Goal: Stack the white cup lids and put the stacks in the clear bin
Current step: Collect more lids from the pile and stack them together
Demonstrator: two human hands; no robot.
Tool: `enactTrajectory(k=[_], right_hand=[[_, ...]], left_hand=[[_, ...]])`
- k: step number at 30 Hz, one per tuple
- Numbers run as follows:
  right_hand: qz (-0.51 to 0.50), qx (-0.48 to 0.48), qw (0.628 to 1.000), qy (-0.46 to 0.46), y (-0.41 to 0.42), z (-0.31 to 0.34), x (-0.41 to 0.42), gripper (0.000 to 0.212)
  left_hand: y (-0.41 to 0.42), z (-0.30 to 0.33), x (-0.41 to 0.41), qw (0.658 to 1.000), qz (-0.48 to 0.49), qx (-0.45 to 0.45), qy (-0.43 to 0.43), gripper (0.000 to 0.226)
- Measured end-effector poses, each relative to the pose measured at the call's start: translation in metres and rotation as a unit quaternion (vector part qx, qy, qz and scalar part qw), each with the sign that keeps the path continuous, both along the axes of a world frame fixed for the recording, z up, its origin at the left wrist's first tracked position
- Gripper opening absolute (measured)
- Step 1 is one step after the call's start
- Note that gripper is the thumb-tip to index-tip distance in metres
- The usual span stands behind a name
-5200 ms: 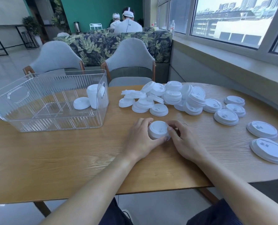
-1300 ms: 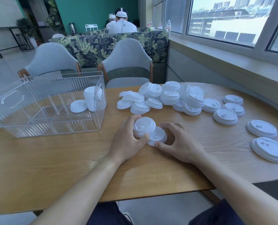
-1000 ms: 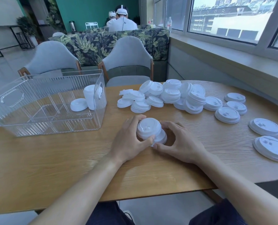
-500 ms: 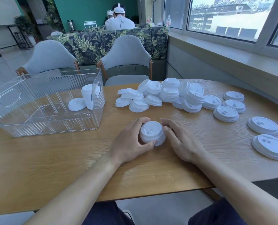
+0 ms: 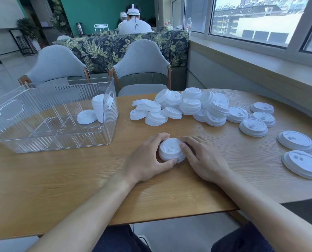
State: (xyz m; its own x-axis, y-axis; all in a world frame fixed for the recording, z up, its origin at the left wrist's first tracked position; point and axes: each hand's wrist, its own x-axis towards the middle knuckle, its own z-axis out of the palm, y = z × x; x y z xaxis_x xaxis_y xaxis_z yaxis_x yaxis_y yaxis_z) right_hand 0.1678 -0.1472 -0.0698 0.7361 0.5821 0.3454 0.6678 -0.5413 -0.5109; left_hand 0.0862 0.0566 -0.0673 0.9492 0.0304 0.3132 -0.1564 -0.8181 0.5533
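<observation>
A short stack of white cup lids (image 5: 170, 149) rests on the wooden table (image 5: 78, 179) in front of me. My left hand (image 5: 148, 160) wraps its left side, thumb at the front. My right hand (image 5: 204, 159) presses against its right side. A pile of loose white lids (image 5: 180, 108) lies behind, and several larger lids (image 5: 253, 127) are spread out to the right. The clear ribbed bin (image 5: 49, 113) stands at the left and holds a tall lid stack (image 5: 99, 110) and one loose lid (image 5: 87, 116).
Two grey chairs (image 5: 142, 66) stand behind the table, backed by a leaf-patterned bench. Two people sit with their backs turned far behind. A window ledge runs along the right. The table's near edge is close to my lap.
My left hand set the lids it held down onto the lid under my right hand, forming one stack. Both hands have closed in around it.
</observation>
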Motion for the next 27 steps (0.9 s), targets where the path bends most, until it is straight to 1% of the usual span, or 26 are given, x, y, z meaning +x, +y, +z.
enactTrajectory(k=[6,10,14,18,20,24,27], right_hand=[[-0.007,-0.001,1.0,-0.017,0.0004,-0.0005,0.001,0.045],[-0.002,-0.002,1.0,-0.016,0.0007,-0.0008,0.0027,0.051],[-0.001,-0.01,1.0,-0.018,0.0006,-0.0004,0.0028,0.058],[0.002,-0.006,1.0,-0.007,0.0004,0.0008,0.0024,0.06],[0.004,0.0,1.0,-0.003,-0.0002,0.0016,0.0014,0.056],[-0.001,0.009,1.0,-0.009,-0.0009,0.0035,-0.0018,0.039],[-0.003,0.016,1.0,-0.007,-0.0002,0.0057,-0.004,0.025]], left_hand=[[0.0002,-0.0004,0.0,1.0,0.0,-0.001,0.0,0.076],[0.0007,-0.0008,0.0001,1.0,0.0,-0.002,0.003,0.076],[0.0011,-0.0001,0.001,1.0,0.0,0.0,-0.001,0.069],[0.0015,0.0007,0.0017,1.0,0.001,0.002,-0.003,0.064],[0.0006,0.0011,0.002,1.0,-0.005,0.006,-0.006,0.063],[0.0002,0.0002,0.0039,1.0,-0.015,0.022,0.009,0.074],[0.0,0.0,0.0029,1.0,0.001,0.024,0.006,0.079]])
